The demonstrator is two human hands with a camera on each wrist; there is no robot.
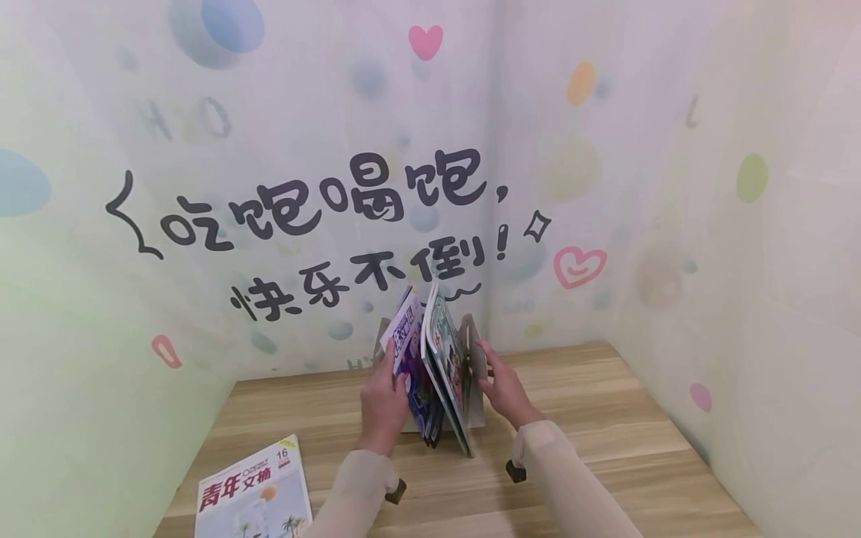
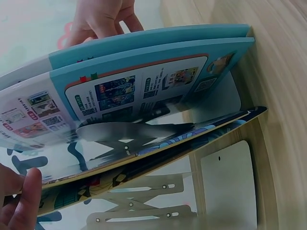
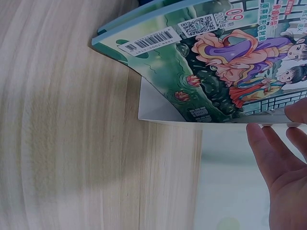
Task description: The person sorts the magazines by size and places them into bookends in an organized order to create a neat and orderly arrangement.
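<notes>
Purple-covered magazines stand upright, leaning, in a grey expandable bookend. My left hand grips their near-left edge; its fingertips show at that edge in the left wrist view. Beside them lean green-covered magazines, their teal backs turned toward the purple ones with a gap between. My right hand pinches the bookend's right end panel, thumb inside and fingers outside, as the right wrist view shows. A crossed-bar lattice links the bookend's panels.
Another magazine with a pale blue cover lies flat on the wooden table at the front left. Printed fabric walls rise behind the table and on both sides.
</notes>
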